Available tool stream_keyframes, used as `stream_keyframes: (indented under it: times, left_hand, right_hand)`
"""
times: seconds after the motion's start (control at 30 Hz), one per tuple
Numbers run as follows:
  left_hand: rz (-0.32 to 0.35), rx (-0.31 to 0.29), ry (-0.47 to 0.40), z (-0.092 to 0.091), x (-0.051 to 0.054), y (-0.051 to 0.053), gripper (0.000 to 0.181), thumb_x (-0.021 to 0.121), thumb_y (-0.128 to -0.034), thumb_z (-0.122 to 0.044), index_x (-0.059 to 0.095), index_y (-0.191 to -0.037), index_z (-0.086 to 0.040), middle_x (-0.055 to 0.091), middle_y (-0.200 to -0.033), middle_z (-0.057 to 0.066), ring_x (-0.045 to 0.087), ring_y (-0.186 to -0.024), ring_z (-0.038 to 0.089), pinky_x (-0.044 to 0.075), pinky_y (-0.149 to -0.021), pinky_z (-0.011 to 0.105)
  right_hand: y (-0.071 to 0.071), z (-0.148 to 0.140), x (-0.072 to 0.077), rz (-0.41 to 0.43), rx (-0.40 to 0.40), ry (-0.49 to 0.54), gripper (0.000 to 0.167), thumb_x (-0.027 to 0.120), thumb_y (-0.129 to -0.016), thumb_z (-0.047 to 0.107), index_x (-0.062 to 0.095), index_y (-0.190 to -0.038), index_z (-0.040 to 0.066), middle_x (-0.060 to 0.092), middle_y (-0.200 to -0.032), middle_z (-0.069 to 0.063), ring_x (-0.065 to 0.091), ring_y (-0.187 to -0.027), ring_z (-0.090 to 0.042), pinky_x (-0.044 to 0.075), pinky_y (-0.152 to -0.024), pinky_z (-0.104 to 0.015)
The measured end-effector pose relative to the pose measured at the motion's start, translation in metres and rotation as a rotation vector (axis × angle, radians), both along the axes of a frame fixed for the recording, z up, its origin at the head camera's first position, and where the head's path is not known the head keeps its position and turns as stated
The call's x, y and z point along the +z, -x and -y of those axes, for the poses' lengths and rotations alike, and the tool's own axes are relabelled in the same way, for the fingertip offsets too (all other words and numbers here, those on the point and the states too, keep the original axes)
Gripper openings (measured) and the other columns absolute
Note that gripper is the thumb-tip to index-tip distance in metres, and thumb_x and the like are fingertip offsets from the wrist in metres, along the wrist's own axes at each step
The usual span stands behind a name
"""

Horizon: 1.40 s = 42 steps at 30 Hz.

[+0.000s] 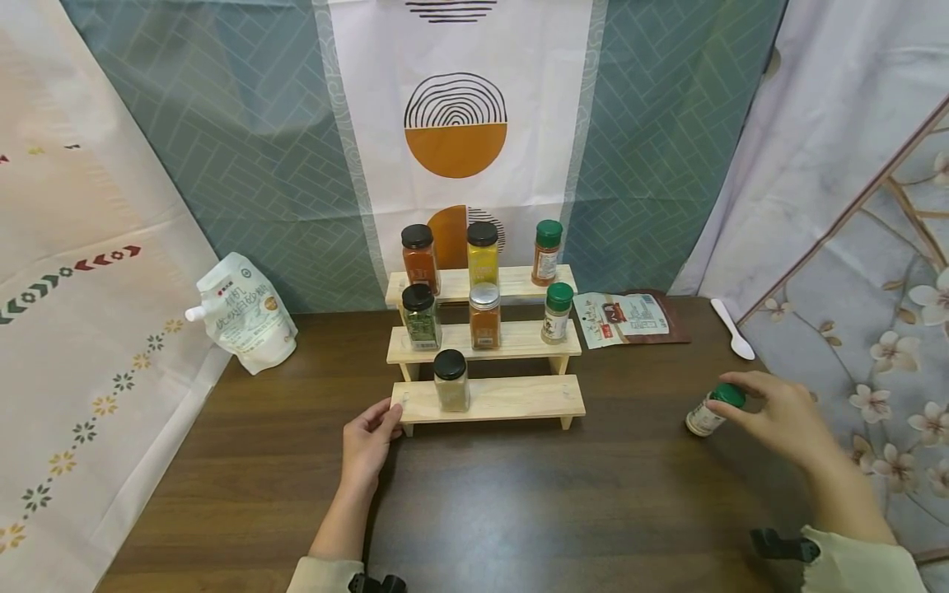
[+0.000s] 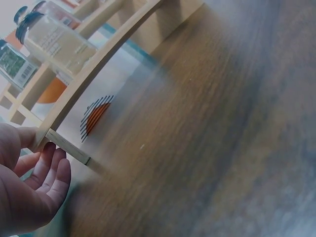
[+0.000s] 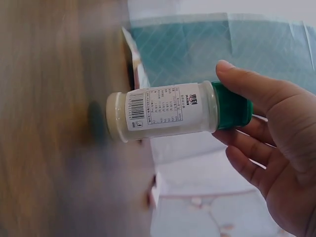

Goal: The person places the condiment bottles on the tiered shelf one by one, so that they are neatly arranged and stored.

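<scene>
My right hand (image 1: 778,416) holds a spice jar (image 3: 163,109) by its green cap, thumb on one side and fingers on the other. The jar has a white label and pale contents; in the head view it is tilted at the table's right side. At the bottom tier's left end, my left hand (image 1: 368,441) pinches the corner of the wooden spice rack (image 1: 526,399). On that tier stands a black-capped jar (image 1: 451,383) with pale contents. The middle tier bears a green herb jar (image 1: 421,319), a silver-capped jar (image 1: 485,319) and a green-capped jar (image 1: 556,315).
On the top tier stand a red-orange spice jar (image 1: 420,259), a yellow one (image 1: 483,254) and a green-capped one (image 1: 547,254). A white spout pouch (image 1: 248,317) is at the left. Behind the right hand lie a flat brown-and-white packet (image 1: 630,319) and a white spoon (image 1: 732,329).
</scene>
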<state>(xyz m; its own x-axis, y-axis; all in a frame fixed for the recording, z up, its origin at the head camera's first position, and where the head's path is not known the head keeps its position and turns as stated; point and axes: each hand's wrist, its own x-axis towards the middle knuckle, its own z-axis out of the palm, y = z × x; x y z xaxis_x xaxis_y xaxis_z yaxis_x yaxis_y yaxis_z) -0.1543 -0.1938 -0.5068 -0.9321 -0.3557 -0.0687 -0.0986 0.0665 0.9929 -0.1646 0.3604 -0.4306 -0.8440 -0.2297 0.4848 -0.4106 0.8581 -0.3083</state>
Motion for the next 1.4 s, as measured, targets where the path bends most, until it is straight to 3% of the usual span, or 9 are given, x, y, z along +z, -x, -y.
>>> stream_keyframes:
  times: [0.1, 0.23, 0.5, 0.67, 1.0, 1.13, 1.27, 1.4]
  left_hand:
    - [0.0, 0.001, 0.0, 0.0, -0.001, 0.0, 0.032, 0.069, -0.0985, -0.014, 0.068, -0.123, 0.006, 0.072, -0.101, 0.015, 0.067, -0.08, 0.016, 0.059, -0.071, 0.023]
    - [-0.001, -0.001, -0.002, 0.0, -0.001, 0.001, 0.031, 0.069, -0.0985, -0.014, 0.068, -0.123, 0.006, 0.073, -0.102, 0.016, 0.067, -0.08, 0.014, 0.059, -0.071, 0.023]
    - [0.007, 0.0, 0.0, -0.001, 0.0, 0.001, 0.032, 0.069, -0.0986, -0.015, 0.068, -0.123, 0.006, 0.072, -0.101, 0.015, 0.066, -0.079, 0.015, 0.059, -0.072, 0.023]
    - [0.007, 0.006, -0.005, 0.0, 0.0, 0.001, 0.032, 0.07, -0.0982, -0.015, 0.069, -0.123, 0.006, 0.072, -0.101, 0.015, 0.067, -0.079, 0.015, 0.059, -0.072, 0.023]
    - [0.002, 0.001, 0.002, -0.001, 0.001, 0.0, 0.033, 0.07, -0.0981, -0.015, 0.068, -0.123, 0.007, 0.072, -0.101, 0.015, 0.066, -0.079, 0.014, 0.059, -0.072, 0.023]
    - [0.0, 0.001, 0.001, 0.0, 0.001, 0.001, 0.032, 0.07, -0.098, -0.014, 0.069, -0.123, 0.006, 0.072, -0.1, 0.014, 0.066, -0.079, 0.014, 0.059, -0.072, 0.024]
    - [-0.001, 0.006, -0.001, 0.0, 0.001, 0.001, 0.031, 0.07, -0.098, -0.014, 0.069, -0.122, 0.006, 0.072, -0.099, 0.014, 0.066, -0.078, 0.014, 0.059, -0.071, 0.024]
    - [-0.002, 0.007, -0.004, 0.0, 0.001, 0.0, 0.031, 0.07, -0.098, -0.014, 0.069, -0.122, 0.006, 0.072, -0.1, 0.015, 0.066, -0.078, 0.014, 0.059, -0.072, 0.024]
  right_hand:
    - [0.005, 0.014, 0.003, -0.029, 0.014, -0.007, 0.044, 0.094, -0.067, 0.018, 0.076, -0.104, 0.003, 0.075, -0.093, -0.011, 0.071, -0.08, -0.036, 0.053, -0.063, -0.025]
    - [0.013, 0.033, 0.007, -0.044, 0.047, -0.005, 0.042, 0.094, -0.067, 0.018, 0.076, -0.103, 0.005, 0.074, -0.09, -0.007, 0.068, -0.076, -0.026, 0.054, -0.06, -0.037]
    - [0.029, 0.069, 0.013, -0.048, 0.157, 0.03, 0.042, 0.094, -0.069, 0.015, 0.076, -0.106, 0.005, 0.074, -0.093, -0.005, 0.065, -0.076, -0.015, 0.054, -0.063, -0.034]
    - [0.038, 0.091, 0.02, -0.079, 0.232, 0.056, 0.042, 0.094, -0.068, 0.012, 0.076, -0.105, 0.004, 0.075, -0.095, -0.007, 0.067, -0.077, -0.018, 0.054, -0.065, -0.031]
    - [0.048, 0.133, 0.035, -0.04, 0.315, 0.083, 0.039, 0.092, -0.073, 0.016, 0.076, -0.107, 0.004, 0.076, -0.097, -0.007, 0.071, -0.087, -0.026, 0.057, -0.075, -0.048]
    - [0.051, 0.151, 0.038, -0.03, 0.359, 0.085, 0.039, 0.092, -0.074, 0.018, 0.076, -0.106, 0.003, 0.075, -0.097, -0.007, 0.07, -0.084, -0.023, 0.058, -0.073, -0.046]
    - [0.052, 0.169, 0.04, 0.001, 0.409, 0.081, 0.04, 0.092, -0.076, 0.021, 0.076, -0.107, 0.001, 0.073, -0.092, -0.005, 0.063, -0.074, -0.017, 0.054, -0.063, -0.038]
    - [0.054, 0.187, 0.042, 0.037, 0.448, 0.064, 0.044, 0.091, -0.077, 0.023, 0.075, -0.112, 0.001, 0.074, -0.098, -0.007, 0.067, -0.08, -0.019, 0.055, -0.066, -0.039]
